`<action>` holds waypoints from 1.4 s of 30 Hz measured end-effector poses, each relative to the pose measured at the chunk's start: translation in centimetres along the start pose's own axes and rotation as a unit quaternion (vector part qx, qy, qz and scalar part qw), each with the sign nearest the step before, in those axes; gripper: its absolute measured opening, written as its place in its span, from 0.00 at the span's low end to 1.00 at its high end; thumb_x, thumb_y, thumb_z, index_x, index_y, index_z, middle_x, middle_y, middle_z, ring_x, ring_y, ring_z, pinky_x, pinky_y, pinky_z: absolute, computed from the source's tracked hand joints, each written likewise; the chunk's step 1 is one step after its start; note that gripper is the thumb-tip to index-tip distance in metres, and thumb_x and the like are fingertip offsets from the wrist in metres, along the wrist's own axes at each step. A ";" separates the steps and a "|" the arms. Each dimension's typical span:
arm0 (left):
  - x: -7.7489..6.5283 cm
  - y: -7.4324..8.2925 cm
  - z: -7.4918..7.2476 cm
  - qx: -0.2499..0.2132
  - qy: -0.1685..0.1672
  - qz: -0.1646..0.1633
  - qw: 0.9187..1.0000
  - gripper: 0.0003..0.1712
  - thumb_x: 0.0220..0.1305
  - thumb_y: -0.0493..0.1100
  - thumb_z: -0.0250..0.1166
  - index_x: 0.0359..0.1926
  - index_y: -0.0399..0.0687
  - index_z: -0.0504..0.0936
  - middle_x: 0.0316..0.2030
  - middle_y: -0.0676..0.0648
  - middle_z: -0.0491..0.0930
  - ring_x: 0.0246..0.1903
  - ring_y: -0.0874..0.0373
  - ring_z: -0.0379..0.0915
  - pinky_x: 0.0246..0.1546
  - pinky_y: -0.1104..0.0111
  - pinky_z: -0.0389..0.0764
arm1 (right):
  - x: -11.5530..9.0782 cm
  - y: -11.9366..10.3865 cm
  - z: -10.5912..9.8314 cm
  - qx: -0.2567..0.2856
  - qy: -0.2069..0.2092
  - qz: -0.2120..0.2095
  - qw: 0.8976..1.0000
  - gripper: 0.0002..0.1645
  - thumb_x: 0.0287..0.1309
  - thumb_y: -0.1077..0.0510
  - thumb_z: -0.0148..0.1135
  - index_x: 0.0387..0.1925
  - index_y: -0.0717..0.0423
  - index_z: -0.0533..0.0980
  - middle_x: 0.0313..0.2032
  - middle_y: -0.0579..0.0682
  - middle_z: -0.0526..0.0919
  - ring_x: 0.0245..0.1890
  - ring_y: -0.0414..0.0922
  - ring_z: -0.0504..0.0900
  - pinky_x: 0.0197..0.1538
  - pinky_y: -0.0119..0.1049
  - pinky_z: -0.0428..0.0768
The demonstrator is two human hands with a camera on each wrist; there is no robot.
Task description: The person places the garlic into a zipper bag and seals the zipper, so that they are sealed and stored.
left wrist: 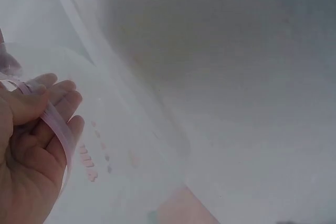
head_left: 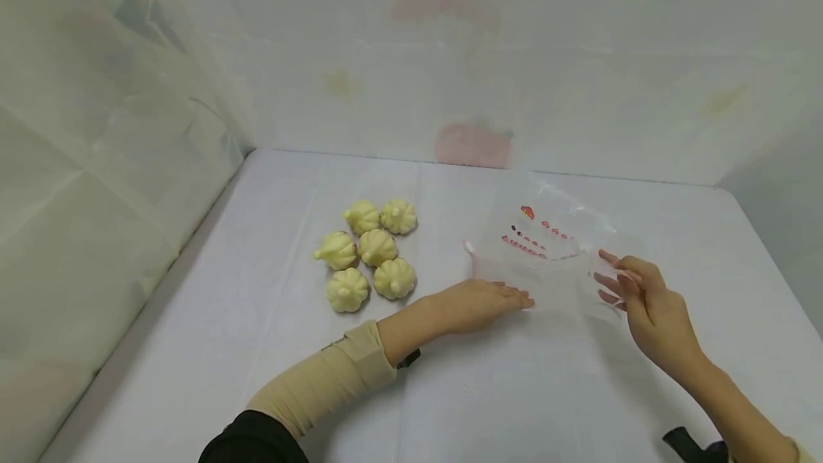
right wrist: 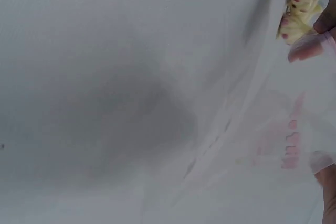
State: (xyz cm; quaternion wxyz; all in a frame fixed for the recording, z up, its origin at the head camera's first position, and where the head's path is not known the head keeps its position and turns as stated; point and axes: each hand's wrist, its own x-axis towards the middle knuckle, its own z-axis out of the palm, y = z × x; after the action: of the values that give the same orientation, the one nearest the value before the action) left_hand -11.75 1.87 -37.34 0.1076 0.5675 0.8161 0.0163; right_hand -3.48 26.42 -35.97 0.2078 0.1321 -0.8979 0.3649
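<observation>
A clear plastic zip bag [head_left: 546, 263] with red print and a pinkish zip strip [left wrist: 59, 129] spreads over the white table between the hands. At its near left edge, my left hand [head_left: 479, 304] pinches the strip, thumb across it and fingers behind, as the left wrist view shows. My right hand [head_left: 662, 316] holds the bag's right side, with fingers seen through the film and the thumb in front. In the right wrist view, film covers a fingertip [right wrist: 321, 161] of that hand. Several pale garlic bulbs [head_left: 377, 247] lie left of the bag, apart from both hands.
The white-covered table [head_left: 270, 349] meets a patterned cloth wall [head_left: 360, 106] at the back and another cloth wall [head_left: 96, 184] on the left. A black strap piece [head_left: 691, 445] shows at the right wrist.
</observation>
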 end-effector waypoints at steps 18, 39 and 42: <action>0.5 1.1 0.1 0.035 -0.031 -0.020 0.999 0.24 0.73 0.36 0.53 0.68 0.53 0.70 0.65 0.55 0.70 0.66 0.68 0.61 0.67 0.75 0.55 | 0.6 0.3 0.1 -0.072 -0.027 0.053 0.996 0.43 0.44 0.69 0.70 0.66 0.59 0.70 0.57 0.68 0.75 0.54 0.52 0.79 0.39 0.24 0.81; 1.7 0.7 0.3 0.076 0.003 -0.003 0.997 0.24 0.73 0.37 0.54 0.66 0.58 0.73 0.63 0.58 0.73 0.64 0.67 0.64 0.70 0.71 0.52 | 1.0 -0.7 0.5 -0.061 -0.065 0.210 0.974 0.41 0.51 0.65 0.62 0.68 0.69 0.62 0.55 0.75 0.73 0.43 0.66 0.81 0.33 0.28 0.83; 2.0 0.6 0.3 0.072 0.006 -0.004 0.997 0.24 0.73 0.36 0.53 0.66 0.59 0.72 0.63 0.59 0.72 0.64 0.68 0.64 0.70 0.73 0.50 | 1.4 -1.3 0.2 -0.087 -0.045 0.210 0.973 0.46 0.47 0.65 0.67 0.67 0.72 0.60 0.53 0.78 0.73 0.43 0.70 0.80 0.35 0.51 0.84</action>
State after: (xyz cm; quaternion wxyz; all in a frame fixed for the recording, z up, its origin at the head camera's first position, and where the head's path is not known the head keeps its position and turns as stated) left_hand -11.77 3.90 -37.87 0.0618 0.5706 0.8179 -0.0399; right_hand -4.25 25.20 -34.66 0.0970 -0.0620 -0.9423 0.3144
